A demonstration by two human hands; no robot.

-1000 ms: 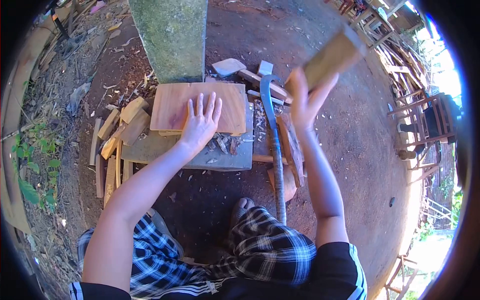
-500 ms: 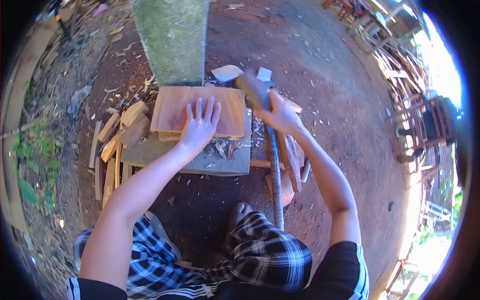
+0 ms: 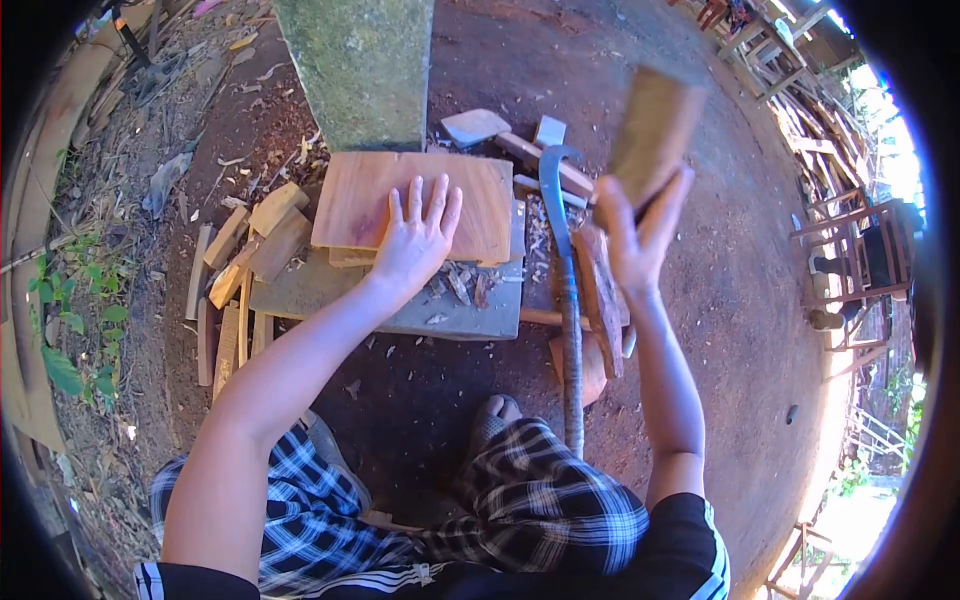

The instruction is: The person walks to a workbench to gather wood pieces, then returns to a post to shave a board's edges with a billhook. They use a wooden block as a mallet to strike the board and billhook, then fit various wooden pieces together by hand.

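Observation:
My left hand (image 3: pixel 418 238) lies flat with fingers spread on a reddish-brown wooden board (image 3: pixel 350 200). The board rests on another piece of wood, on top of a low grey block (image 3: pixel 400 315). Raised to the right of the board, my right hand (image 3: pixel 635 240) grips a thick wood block (image 3: pixel 655 130), which is blurred by motion. Between the board and my right forearm stands a long tool with a curved, hooked metal blade (image 3: pixel 556 200) and a wrapped handle (image 3: pixel 573 370); neither hand touches it.
Offcuts (image 3: pixel 280 225) are heaped left of the grey block. More wood pieces (image 3: pixel 600 295) lie at its right. A mossy concrete post (image 3: pixel 360 80) rises just behind the board. Wooden chairs (image 3: pixel 865 250) stand far right. Wood chips litter the dirt floor.
My right hand has swung the wood block up and to the right, away from the hooked tool. My left hand stays flat on the board. The view has shifted slightly.

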